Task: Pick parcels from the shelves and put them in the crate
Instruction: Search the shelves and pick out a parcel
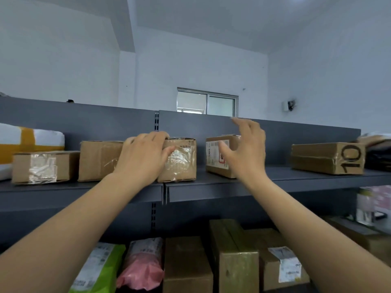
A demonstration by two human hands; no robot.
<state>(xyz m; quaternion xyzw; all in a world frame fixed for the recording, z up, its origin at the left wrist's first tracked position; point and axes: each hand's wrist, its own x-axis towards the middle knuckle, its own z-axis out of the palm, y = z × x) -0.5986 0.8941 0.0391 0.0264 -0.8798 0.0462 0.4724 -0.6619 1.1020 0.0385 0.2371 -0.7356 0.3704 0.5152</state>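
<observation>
While left hand (146,154) grips taped box (183,161), right hand (246,150) hovers splayed.

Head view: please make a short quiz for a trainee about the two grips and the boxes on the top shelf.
1. True or false: the left grip holds the taped box.
2. Which number is written on the right box of the top shelf? A) 7 B) 10 C) 25
3. Fill in: the right grip is ____ (open or shut) in front of the labelled box.
Key: 1 true; 2 B; 3 open.
</observation>
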